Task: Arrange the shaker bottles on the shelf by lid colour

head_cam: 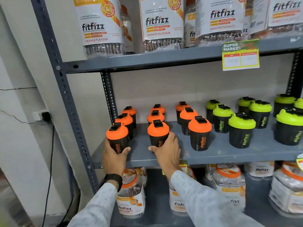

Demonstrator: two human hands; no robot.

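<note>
Grey slotted-steel shelf rack (164, 157): middle board carries all the shakers. Clear tubs with white "fitfizz" labels (161, 25) sit on the board above, more tubs with orange lids (227, 182) on the one below. Yellow-green supermarket price tag (240, 54) hangs off the upper board's edge.

Sort looks basically done, my read: black plastic shaker bottles with orange lids (199, 133) fill the left half in three front-to-back columns, black shakers with lime-green lids (241, 130) fill the right half. No mixed colours that I can see.

Left hand (114, 157) is wrapped around the lower body of the front-left orange-lidded shaker (117, 138), thumb on the right side, fingers behind it. It sits at the front left corner, right by the rack upright; can't tell whether the base is on the board or just lifted.
Right hand (167, 152) is curled around the base of the front orange-lidded shaker in the middle column (158, 135), thumb on its left, fingers round the right. It stands near the board's front edge.

Handling, judged: likely empty, so light and easy to tip. Rigid smooth plastic, a bit slick, not fragile. Grip low to mid body, as both hands do. Avoid the black flip cap (157, 123); it could pop open. Slide rather than lift, neighbours stand close behind.
</note>
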